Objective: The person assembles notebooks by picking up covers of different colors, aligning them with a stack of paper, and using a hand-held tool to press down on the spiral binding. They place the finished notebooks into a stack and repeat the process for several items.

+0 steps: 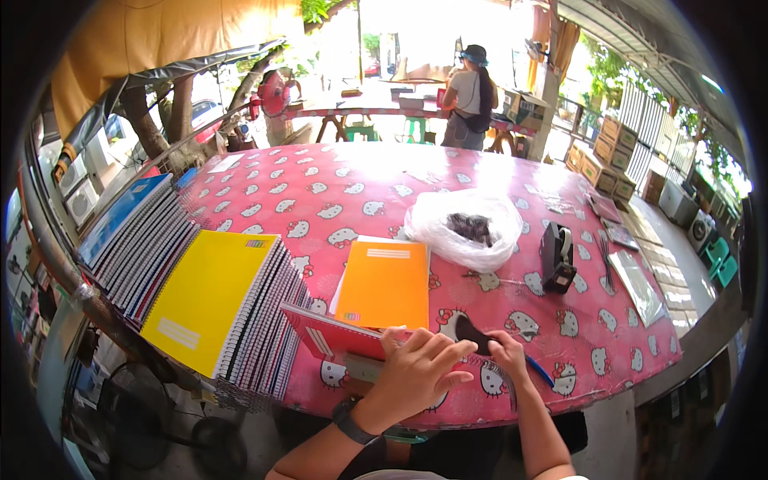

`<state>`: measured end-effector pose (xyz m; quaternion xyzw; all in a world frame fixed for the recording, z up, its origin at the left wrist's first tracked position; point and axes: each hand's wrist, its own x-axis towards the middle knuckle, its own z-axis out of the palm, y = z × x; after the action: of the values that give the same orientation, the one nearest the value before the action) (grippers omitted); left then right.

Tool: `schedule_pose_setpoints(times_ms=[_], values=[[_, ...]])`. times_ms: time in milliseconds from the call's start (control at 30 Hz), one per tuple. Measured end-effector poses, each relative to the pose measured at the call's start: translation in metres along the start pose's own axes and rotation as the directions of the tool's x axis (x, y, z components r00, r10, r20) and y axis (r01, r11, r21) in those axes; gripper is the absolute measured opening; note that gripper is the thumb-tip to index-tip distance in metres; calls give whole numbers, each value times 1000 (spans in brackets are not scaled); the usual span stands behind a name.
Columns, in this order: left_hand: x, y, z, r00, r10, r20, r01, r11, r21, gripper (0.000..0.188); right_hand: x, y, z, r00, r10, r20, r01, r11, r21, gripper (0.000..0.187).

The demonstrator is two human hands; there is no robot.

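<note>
Red notebook lies at the lower centre of the frame, on the near edge of the desk, tilted, its spiral side toward the yellow stack. The left hand presses flat on its cover, fingers spread, grasping nothing. The right hand holds a small black piece pinched between thumb and fingers, just beside the left fingertips.

An orange notebook lies just beyond the red one. A white bag with dark pieces inside sits at centre, and a black tape dispenser to its right. Clear sleeves lie at the right edge. A blue pen lies under the right wrist. Another person stands at a far table, top centre.

Risks, as judged from this view:
- The red notebook overhangs the near rim; a slackened left palm could let it slide off toward the floor.
- The black piece is small and held only by the fingertips; a slip would drop it over the edge or set it crooked on the cover.
- The yellow stack leans fanned at the lower left corner; a nudge from the left elbow could topple it.
- The pen could roll off if the right wrist lifts.
</note>
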<state>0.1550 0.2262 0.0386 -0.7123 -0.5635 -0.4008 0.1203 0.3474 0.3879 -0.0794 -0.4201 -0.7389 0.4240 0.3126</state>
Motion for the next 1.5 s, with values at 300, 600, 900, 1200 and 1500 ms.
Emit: schedule_pose_setpoints(times_ms=[300, 600, 900, 1200, 1500], values=[[-1, -2, 11, 999, 7, -35, -6, 999, 36, 10, -61, 26, -28, 967, 140, -212, -37, 903, 428, 23], [5, -4, 14, 998, -15, -60, 15, 1000, 5, 8, -85, -47, -141, 476, 301, -826, 703, 433, 564, 30], [8, -8, 12, 991, -98, -86, 86, 987, -136, 14, -85, -10, -37, 956, 39, 291, -14, 996, -88, 25], [2, -15, 8, 996, 92, -13, -92, 966, -241, 25, -31, 16, -2, 925, -174, -339, 34, 924, -380, 49], [4, -9, -1, 1000, 5, 4, -4, 992, -127, 15, -34, -6, 2, 992, -27, 120, 107, 674, -731, 80]])
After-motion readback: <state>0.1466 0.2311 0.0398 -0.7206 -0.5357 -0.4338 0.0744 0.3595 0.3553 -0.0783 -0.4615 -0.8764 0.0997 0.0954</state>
